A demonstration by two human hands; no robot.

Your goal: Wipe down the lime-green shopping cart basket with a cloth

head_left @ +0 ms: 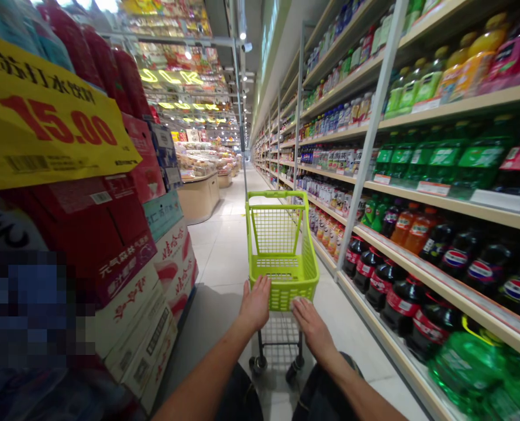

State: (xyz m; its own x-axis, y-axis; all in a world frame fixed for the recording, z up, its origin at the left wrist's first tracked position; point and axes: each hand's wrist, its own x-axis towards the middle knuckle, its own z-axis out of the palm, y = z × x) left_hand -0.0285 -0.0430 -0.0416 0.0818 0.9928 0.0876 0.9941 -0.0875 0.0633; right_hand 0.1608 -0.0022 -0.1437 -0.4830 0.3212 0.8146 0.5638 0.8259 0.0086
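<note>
A lime-green shopping cart [293, 290] stands on the floor straight ahead, with wire mesh and black wheels below its basket. No goods show in the basket. My left hand [256, 304] rests at the near left corner of the basket, its fingers stretched out and pointing upward. At the lower right corner of the basket is my right hand [313, 324], fingers extended and touching or very near the green plastic. Neither hand is wrapped round anything.
Shelves of bottled drinks [461, 207] line the right side. Stacked drink cartons [128, 316] rise close on the left under a yellow price sign [58, 117]. The pale tiled aisle [224, 234] runs ahead past wooden display counters [202, 199].
</note>
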